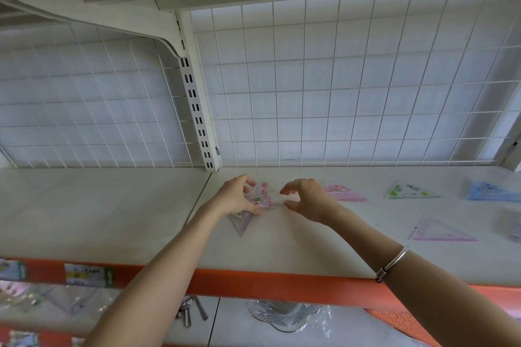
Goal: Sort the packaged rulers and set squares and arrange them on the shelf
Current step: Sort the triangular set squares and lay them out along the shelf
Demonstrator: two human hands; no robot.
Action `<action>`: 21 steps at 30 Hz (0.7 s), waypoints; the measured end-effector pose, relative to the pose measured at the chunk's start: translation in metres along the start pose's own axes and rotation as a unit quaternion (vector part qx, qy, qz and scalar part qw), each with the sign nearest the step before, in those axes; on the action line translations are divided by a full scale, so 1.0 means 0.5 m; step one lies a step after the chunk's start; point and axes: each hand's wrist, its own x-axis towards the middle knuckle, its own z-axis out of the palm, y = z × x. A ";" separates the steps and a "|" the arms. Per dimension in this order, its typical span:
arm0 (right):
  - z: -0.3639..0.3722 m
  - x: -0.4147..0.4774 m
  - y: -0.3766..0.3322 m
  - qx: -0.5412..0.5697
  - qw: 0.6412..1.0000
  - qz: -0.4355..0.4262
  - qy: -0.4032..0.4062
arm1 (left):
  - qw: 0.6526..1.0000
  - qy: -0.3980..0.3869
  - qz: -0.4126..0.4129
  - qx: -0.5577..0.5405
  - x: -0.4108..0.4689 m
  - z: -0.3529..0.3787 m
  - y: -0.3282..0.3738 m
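Note:
On the white shelf [112,214] lies a clear packaged set square [260,196] printed with pink and green, its tip pointing toward me. My left hand [235,196] grips its left side with curled fingers and thumb. My right hand [307,198] has curled fingers at its right edge, and the thumb and fingertips seem to pinch the wrapper. To the right lie a pink packaged set square [344,192], a green one [408,191], a blue one [492,191] and a purple-edged clear one [439,231].
A white wire grid [338,87] backs the shelf, with a slotted upright post [197,110] at the joint. An orange front rail [267,286] carries a price label [87,275]. The lower shelf holds clear packets [42,298], metal tools [189,313] and a glass dish [284,315].

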 end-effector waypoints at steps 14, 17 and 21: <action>-0.001 0.009 -0.008 0.264 0.948 0.160 0.079 | 0.988 0.070 0.083 -0.112 -0.007 0.002 0.033; -0.008 0.008 -0.026 0.427 0.885 0.184 0.033 | 0.981 0.092 0.102 -0.141 -0.011 0.013 0.048; -0.017 0.008 -0.049 0.539 0.821 0.189 0.006 | 0.971 0.113 0.122 -0.169 -0.014 0.025 0.060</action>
